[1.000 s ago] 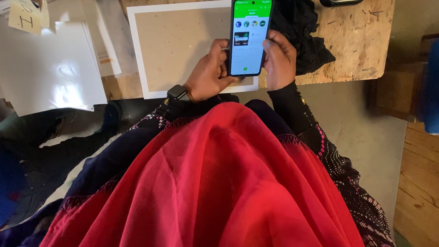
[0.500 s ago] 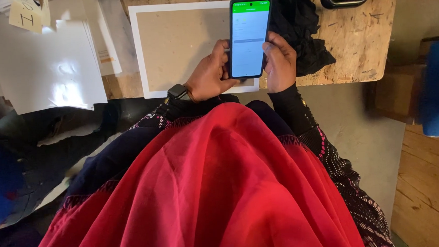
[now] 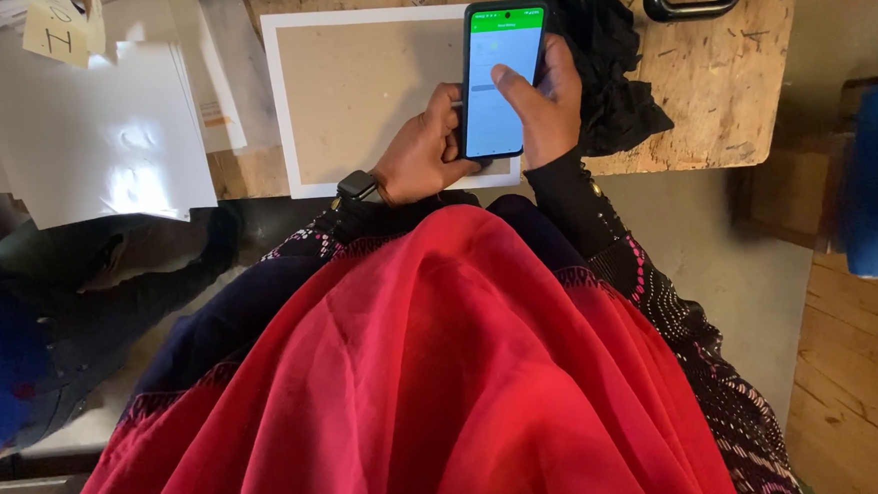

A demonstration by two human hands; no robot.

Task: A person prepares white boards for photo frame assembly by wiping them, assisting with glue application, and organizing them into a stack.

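Workbench (image 3: 731, 81) of rough chipboard fills the top of the view, a wooden floor (image 3: 856, 375) at 4 o'clock and red cloth (image 3: 426, 378) over the lap at 6. White sheets (image 3: 103, 134) lie at 10 o'clock, a white-edged brown board (image 3: 360, 81) at 12, a black rag (image 3: 605, 68) at 1. Above the board's near edge, the phone (image 3: 500, 78) is clasped by both hands: left hand (image 3: 419, 158) closed round its lower edge, right hand (image 3: 542, 106) wrapped behind, thumb on the screen.

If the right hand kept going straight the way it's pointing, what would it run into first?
The right hand points up-table; probably the black cloth just beyond its fingers, though depth is unclear. It holds the phone.
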